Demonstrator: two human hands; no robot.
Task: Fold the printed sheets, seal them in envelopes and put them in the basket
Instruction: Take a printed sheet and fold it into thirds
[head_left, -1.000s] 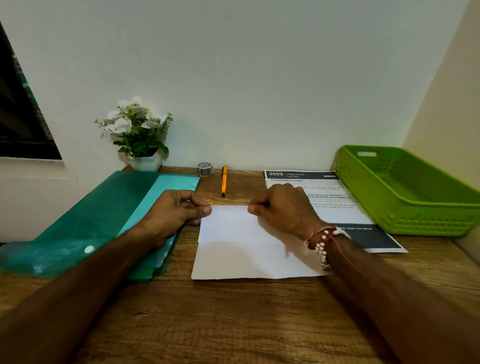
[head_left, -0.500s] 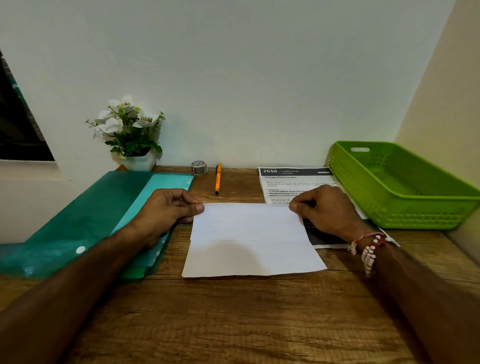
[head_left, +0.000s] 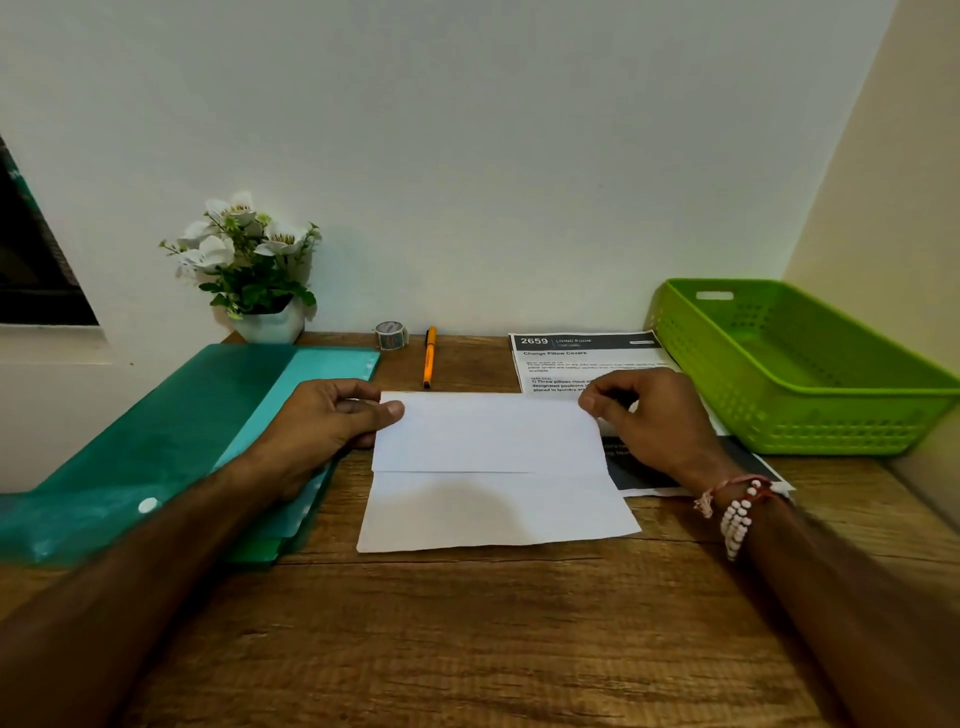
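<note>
A white sheet (head_left: 493, 478) lies blank side up in the middle of the wooden desk, its far part folded toward me over the near part. My left hand (head_left: 322, 421) pinches the fold's far left corner with thumb on top. My right hand (head_left: 649, 415) pinches the far right corner. A second printed sheet (head_left: 582, 358) with a black header lies flat behind and to the right, partly under my right hand. The green basket (head_left: 810, 415) stands at the right, with nothing visible inside.
Teal plastic folders (head_left: 182, 441) lie at the left, partly under my left forearm. A potted white flower (head_left: 249, 270), a tape roll (head_left: 390, 335) and an orange pen (head_left: 428, 356) sit along the back wall. A side wall stands close beyond the basket.
My right hand slid from the middle of the far fold out to its right corner. My left hand stayed at the left corner.
</note>
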